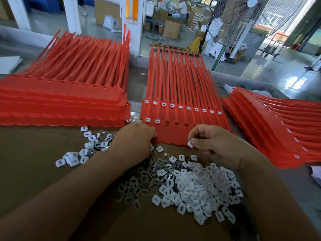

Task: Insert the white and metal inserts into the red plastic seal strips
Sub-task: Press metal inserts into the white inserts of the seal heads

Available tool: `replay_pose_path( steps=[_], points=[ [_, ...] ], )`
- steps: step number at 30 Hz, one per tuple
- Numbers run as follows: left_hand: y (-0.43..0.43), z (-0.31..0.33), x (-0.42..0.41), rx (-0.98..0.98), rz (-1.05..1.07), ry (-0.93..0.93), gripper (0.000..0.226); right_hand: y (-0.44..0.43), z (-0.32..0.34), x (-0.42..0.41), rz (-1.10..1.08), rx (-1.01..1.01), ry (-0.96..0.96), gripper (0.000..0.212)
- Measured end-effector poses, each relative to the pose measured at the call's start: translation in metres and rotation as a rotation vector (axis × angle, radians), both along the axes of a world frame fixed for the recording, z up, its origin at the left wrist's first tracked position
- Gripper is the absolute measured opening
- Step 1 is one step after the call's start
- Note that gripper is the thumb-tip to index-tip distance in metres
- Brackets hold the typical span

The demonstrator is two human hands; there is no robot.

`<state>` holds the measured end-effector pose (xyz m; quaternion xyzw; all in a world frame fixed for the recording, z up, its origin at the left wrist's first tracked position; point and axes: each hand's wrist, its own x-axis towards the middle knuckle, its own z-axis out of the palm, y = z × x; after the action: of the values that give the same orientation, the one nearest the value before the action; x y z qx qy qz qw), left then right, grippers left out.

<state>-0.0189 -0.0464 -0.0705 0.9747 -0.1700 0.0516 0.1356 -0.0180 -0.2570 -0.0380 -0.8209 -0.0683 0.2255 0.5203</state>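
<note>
Your left hand (137, 138) curls its grip on the near scalloped edge of the middle red strip sheet (173, 134). Your right hand (213, 143) has its grip pinched on one white insert (190, 144), just off that same edge. The insert pile (191, 185) crowds the bench (34, 162) between your forearms. Bare bench lies left. A left stack (60, 105) and a right stack (269, 129) flank the sheet.

Our left hand (133, 141) sits knuckles-up mid-frame, fingers curled under. Our right hand (213, 143) beside it pinches a small white plastic insert (190, 144).
</note>
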Motion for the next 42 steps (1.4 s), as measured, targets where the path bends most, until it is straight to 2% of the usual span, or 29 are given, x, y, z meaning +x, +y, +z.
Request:
replay_pose_path(
  steps=[5,11,13,18,28,34,39,42],
  points=[
    [-0.001,-0.001,0.0,0.004,0.003,-0.006,0.042,0.008,0.001,0.005,-0.018,-0.144,-0.13,0.017],
    [0.0,-0.002,0.0,-0.024,0.002,-0.021,0.042,0.036,0.0,0.03,-0.042,-0.372,-0.421,0.022],
    [0.0,-0.001,0.0,-0.019,0.001,-0.02,0.041,0.045,-0.006,0.041,-0.074,-0.393,-0.473,0.019],
    [0.001,-0.001,-0.001,-0.019,-0.007,-0.025,0.04,0.057,-0.018,0.057,-0.156,-0.341,-0.465,0.017],
    [0.002,-0.001,-0.001,-0.005,-0.006,-0.038,0.04,0.063,-0.021,0.066,-0.082,-0.516,-0.457,0.022],
    [0.002,-0.001,0.0,0.013,-0.003,-0.027,0.039,0.065,-0.024,0.067,-0.158,-0.519,-0.465,0.023],
    [0.001,-0.001,-0.001,0.008,-0.003,-0.014,0.04,0.065,-0.021,0.074,-0.222,-0.541,-0.377,0.029],
    [0.001,-0.001,-0.001,0.009,0.0,-0.018,0.039,0.07,-0.015,0.08,-0.206,-0.589,-0.313,0.017]
  ],
)
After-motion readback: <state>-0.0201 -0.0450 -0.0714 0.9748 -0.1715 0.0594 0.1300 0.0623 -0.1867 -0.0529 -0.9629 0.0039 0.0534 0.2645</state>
